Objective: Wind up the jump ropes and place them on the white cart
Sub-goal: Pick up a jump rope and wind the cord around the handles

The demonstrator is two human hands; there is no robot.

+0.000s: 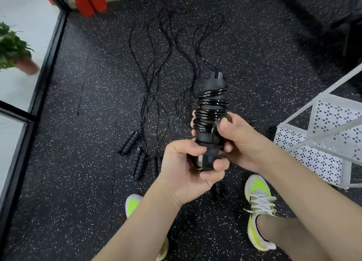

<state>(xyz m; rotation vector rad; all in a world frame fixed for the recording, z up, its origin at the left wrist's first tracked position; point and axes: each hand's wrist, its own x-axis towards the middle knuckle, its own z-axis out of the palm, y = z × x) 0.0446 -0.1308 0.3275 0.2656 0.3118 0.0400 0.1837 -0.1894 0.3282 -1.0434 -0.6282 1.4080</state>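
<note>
Black glossy cord coils tightly round the ribbed jump-rope handles (212, 112) we hold upright: our left hand (188, 168) grips the base, our right hand (238, 141) pinches the coils (white perforated cart (323, 141) just right). More ropes (154, 80) sprawl across speckled rubber floor (78, 162).

A gym or fitness studio: black speckled rubber floor (78, 182), several jump ropes (148, 88) laid out on it, red padded equipment (88, 0) at the far left corner, glass wall (21, 51) along the left edge.
</note>
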